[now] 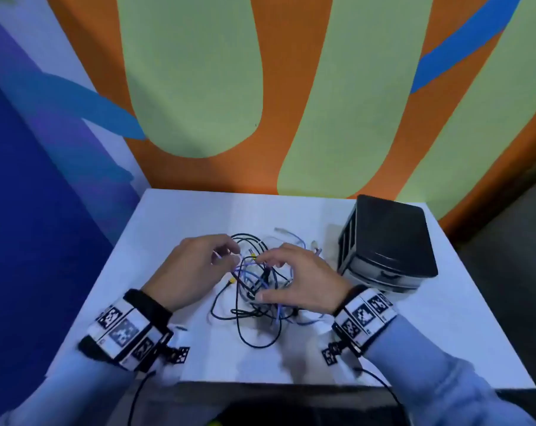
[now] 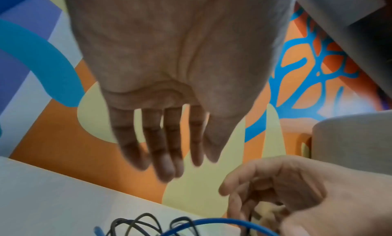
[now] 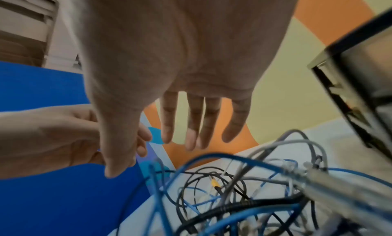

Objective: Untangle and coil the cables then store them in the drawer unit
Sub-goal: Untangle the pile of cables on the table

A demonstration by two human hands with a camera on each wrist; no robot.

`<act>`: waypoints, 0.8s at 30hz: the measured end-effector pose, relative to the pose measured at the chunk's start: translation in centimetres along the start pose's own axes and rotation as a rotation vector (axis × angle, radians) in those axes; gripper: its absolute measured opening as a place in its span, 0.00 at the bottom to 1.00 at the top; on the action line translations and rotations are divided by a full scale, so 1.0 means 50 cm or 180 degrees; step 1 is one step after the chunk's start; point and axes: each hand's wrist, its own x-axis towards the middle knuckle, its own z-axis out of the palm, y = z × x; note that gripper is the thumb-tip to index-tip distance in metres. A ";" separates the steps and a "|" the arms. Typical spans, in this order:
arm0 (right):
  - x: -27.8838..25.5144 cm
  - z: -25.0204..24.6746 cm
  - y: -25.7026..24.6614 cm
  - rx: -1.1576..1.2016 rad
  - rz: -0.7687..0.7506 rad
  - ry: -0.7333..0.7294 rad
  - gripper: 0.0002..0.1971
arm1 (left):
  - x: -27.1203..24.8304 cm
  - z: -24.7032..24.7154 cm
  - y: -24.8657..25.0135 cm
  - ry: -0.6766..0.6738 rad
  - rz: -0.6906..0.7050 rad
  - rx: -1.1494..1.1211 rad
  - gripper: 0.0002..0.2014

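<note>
- Cables (image 1: 254, 281): tangled heap mid-table (image 1: 174, 216), drawer unit (image 1: 386, 244) just to the right. Prob. light, floppy, snag-prone; best taken near a plug end, e.g. the yellow one.
- Head view: left hand (image 1: 192, 269) and right hand (image 1: 294, 278) palm-down over the heap, fingers curled in toward strands; actual pinch can't tell.
- Left wrist view: left fingers (image 2: 161, 147) straight, nothing held.
- Right wrist view: right fingers (image 3: 191, 122) straight above the tangle, no grip.

The worktop (image 1: 174, 229) lies bare left of the cable tangle (image 1: 257, 287); the black drawer unit (image 1: 386, 244) blocks the right, the painted wall (image 1: 322, 118) the far edge.
</note>
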 end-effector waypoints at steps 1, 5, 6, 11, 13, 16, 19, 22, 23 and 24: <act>0.013 0.012 0.012 -0.0093 0.0008 -0.0107 0.33 | 0.014 0.007 -0.008 -0.0139 -0.0190 0.0190 0.06; 0.065 0.057 0.061 -0.0295 0.0109 -0.0191 0.35 | 0.063 0.042 -0.042 -0.0520 -0.0537 0.0694 0.21; 0.077 0.066 0.075 -0.0270 0.0058 -0.0069 0.34 | 0.071 0.053 -0.052 -0.0576 -0.0561 0.0716 0.22; 0.141 0.068 0.126 -0.0520 0.0085 0.0158 0.21 | 0.123 0.078 -0.073 -0.0398 -0.0492 0.0491 0.09; 0.158 0.068 0.139 -0.0416 0.0128 0.0282 0.09 | 0.140 0.085 -0.072 0.0000 -0.0339 0.0057 0.07; 0.168 0.068 0.162 -0.0122 0.0151 0.0549 0.01 | 0.162 0.090 -0.069 0.0781 -0.0059 -0.0642 0.05; 0.154 0.066 0.171 0.0041 0.0023 0.0727 0.04 | 0.185 0.082 -0.082 0.1658 0.0331 -0.0872 0.07; 0.134 0.061 0.184 -0.0048 -0.0124 0.0749 0.05 | 0.211 0.080 -0.114 0.2029 0.0424 -0.1046 0.07; 0.129 0.059 0.187 -0.0173 -0.0178 0.0752 0.05 | 0.216 0.085 -0.123 0.1989 0.0447 -0.1042 0.08; 0.126 0.057 0.194 -0.0301 -0.0209 0.0763 0.06 | 0.221 0.093 -0.131 0.1917 0.0474 -0.0982 0.08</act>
